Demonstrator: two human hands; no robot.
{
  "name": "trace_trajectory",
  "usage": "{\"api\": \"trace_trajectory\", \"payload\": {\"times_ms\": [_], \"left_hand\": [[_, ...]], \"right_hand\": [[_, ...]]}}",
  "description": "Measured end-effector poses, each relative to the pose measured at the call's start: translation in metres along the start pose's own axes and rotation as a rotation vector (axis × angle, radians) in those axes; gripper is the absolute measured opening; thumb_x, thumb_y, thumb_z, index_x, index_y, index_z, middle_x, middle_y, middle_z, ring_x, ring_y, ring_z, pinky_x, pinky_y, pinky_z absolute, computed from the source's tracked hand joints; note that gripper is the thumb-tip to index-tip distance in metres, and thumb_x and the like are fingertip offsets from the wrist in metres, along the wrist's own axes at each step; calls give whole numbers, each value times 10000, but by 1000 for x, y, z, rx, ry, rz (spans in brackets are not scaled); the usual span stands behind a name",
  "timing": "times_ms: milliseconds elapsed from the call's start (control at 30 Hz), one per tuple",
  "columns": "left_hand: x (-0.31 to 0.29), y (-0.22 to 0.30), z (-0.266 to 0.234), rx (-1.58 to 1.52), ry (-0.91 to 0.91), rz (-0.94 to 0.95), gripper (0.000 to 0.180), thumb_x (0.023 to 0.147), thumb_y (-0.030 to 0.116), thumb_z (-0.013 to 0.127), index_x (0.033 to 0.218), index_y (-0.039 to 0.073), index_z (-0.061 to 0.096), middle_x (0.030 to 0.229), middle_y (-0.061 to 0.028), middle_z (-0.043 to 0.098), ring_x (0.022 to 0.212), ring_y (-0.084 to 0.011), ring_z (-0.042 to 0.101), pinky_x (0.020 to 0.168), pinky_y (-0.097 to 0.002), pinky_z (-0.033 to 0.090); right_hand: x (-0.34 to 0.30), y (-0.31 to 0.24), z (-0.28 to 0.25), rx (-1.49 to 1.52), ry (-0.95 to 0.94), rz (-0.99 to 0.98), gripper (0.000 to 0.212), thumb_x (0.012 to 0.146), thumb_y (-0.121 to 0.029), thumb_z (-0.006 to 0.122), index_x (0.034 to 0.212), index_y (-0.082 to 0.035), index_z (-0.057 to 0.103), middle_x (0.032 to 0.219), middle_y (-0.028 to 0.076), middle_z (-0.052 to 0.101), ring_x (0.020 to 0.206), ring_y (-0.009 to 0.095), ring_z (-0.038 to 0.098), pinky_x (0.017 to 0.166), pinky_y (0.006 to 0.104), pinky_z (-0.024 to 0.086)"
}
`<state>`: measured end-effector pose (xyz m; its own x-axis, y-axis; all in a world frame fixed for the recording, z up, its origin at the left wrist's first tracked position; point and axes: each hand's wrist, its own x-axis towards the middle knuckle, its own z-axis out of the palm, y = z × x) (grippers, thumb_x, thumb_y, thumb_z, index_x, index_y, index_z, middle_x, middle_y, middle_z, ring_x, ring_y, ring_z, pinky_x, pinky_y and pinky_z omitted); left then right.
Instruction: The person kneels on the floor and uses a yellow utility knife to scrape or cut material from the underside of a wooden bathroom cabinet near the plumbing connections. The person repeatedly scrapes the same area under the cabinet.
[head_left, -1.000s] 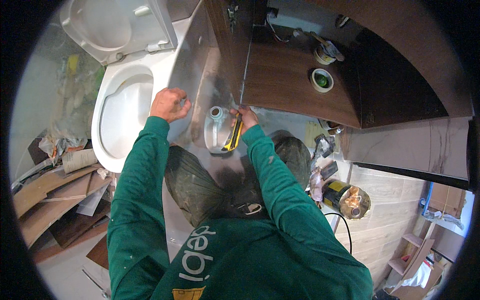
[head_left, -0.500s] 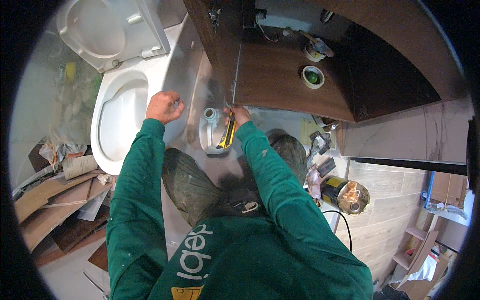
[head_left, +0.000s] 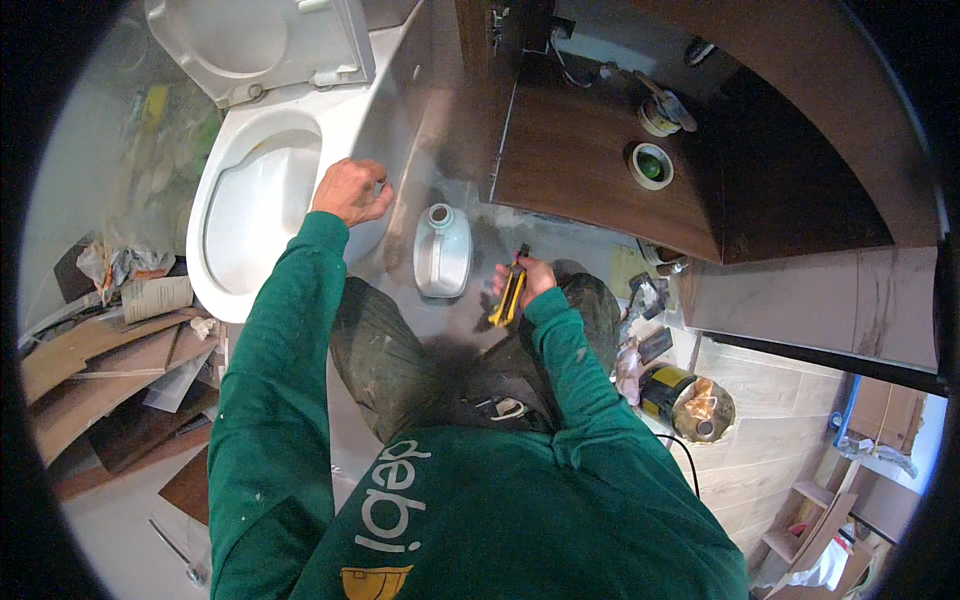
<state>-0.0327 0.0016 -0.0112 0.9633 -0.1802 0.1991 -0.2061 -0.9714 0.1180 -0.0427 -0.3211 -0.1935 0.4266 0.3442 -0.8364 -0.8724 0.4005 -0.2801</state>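
Note:
A yellow and black utility knife point(head_left: 509, 297) rests in my right hand point(head_left: 537, 277), its fingers closed round the handle, above the floor between my knees and the cabinet. My left hand point(head_left: 352, 190) is beside the right rim of the white toilet point(head_left: 205, 240), with its fingers curled together. Whatever those fingers may hold is hidden. On the floor between my two hands stands an uncapped, whitish plastic jug point(head_left: 443, 255); neither hand touches it.
The open dark brown cabinet point(head_left: 600, 190) ahead on the right holds a roll of tape point(head_left: 651, 166) and a small tub point(head_left: 657, 120) with a tool on it. Wood offcuts point(head_left: 110, 370) pile up at left. A black and yellow can point(head_left: 668, 389) stands at right.
My right hand has drawn back from the cabinet's edge toward me and to the right with the utility knife. The jug, partly covered before, now shows fully. The view has shifted slightly.

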Motion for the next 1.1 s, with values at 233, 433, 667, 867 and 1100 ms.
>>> {"api": "trace_trajectory", "payload": {"times_ms": [233, 433, 667, 867, 1100], "left_hand": [[0, -3, 3, -31, -12, -48, 172, 724, 211, 657, 744, 42, 675, 746, -142, 658, 700, -341, 635, 683, -435, 520], [0, -6, 6, -54, -1, -15, 206, 729, 242, 638, 734, 39, 676, 752, -176, 665, 687, -370, 635, 721, -435, 528], [0, -9, 3, -44, -25, 31, 223, 729, 264, 633, 736, 43, 664, 742, -172, 653, 714, -378, 628, 730, -463, 513], [-3, -7, 3, -20, -45, -8, 261, 724, 295, 630, 720, 34, 636, 748, -181, 644, 741, -389, 629, 742, -483, 508], [-3, -7, 5, 26, -99, -34, 231, 726, 273, 634, 749, 43, 642, 773, -158, 631, 749, -363, 617, 756, -460, 493]], "right_hand": [[9, -18, 34, -61, -172, -140, 153, 990, -194, 380, 1120, -134, 433, 993, 152, 653, 702, 282, 601, 585, 443, 521], [25, -14, 55, 0, -243, -202, 215, 1004, -221, 386, 1214, -202, 425, 1025, 135, 637, 637, 250, 566, 536, 422, 503], [32, -15, 73, -3, -189, -150, 129, 990, -186, 378, 1108, -236, 376, 950, 122, 651, 595, 243, 552, 489, 443, 498], [31, -14, 83, -8, -125, -175, 107, 974, -175, 408, 1071, -210, 379, 934, 104, 633, 584, 227, 525, 504, 432, 494], [44, -16, 88, -21, -115, -230, 156, 943, -121, 408, 1080, -189, 376, 898, 126, 613, 540, 236, 531, 473, 438, 496]]}}
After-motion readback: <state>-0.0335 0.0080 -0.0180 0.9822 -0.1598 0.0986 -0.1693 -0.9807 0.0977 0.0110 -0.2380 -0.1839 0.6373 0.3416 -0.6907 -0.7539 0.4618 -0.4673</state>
